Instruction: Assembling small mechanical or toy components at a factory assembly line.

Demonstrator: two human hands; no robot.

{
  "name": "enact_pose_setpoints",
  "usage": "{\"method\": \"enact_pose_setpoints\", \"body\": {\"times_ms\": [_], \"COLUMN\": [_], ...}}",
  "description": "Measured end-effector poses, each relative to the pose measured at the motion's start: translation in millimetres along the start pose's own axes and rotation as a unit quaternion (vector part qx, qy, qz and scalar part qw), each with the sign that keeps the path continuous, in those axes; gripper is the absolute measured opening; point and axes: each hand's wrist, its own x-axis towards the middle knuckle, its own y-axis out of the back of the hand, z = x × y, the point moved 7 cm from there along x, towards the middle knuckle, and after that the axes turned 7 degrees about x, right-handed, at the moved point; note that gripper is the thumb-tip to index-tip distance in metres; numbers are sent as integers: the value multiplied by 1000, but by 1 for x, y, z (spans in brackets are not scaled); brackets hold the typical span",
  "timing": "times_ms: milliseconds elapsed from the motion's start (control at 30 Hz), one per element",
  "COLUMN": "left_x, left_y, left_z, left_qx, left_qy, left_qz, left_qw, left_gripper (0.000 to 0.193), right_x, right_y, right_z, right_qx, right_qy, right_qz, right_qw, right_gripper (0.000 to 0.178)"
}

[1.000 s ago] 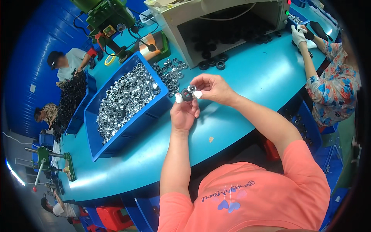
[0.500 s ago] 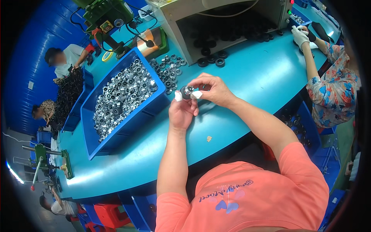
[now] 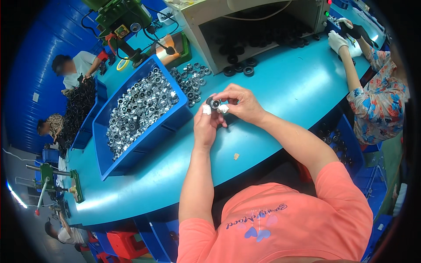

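Both of my hands meet above the blue-green table, gripping one small round part (image 3: 215,104), with a shiny metal centre and a black ring. My left hand (image 3: 206,127) supports it from below and the left, thumb pressed along its side. From the right, my right hand (image 3: 241,104) pinches it between thumb and fingers. White wrapping covers both thumb tips. My fingers hide some of the part. Left of my hands stands a blue bin (image 3: 144,150) heaped with similar silver and black round parts (image 3: 142,107).
Loose silver parts (image 3: 193,81) lie beyond the bin. Black rings (image 3: 239,67) lie by and inside an open metal cabinet (image 3: 199,39). A green machine (image 3: 116,17) stands at the back left. A co-worker's gloved hand (image 3: 337,42) is at the far right; other people work at the left.
The round part has tilted in my fingers, and its ring faces up more. My left hand has shifted slightly up and right. The co-worker's hands at the right have moved apart.
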Motion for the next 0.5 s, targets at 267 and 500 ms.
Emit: {"method": "enact_pose_setpoints", "body": {"times_ms": [267, 500], "left_x": [-3, -5], "left_y": [-3, -4], "left_z": [-1, 5], "left_qx": [46, -18], "left_qy": [5, -6], "left_qz": [19, 5], "left_qw": [999, 1000], "left_gripper": [38, 38], "right_x": [-5, -11], "right_y": [-3, -12], "right_z": [8, 37], "right_qx": [92, 254], "right_qy": [-76, -261], "right_qz": [-26, -88], "right_qw": [992, 927], "right_gripper": [42, 43]}}
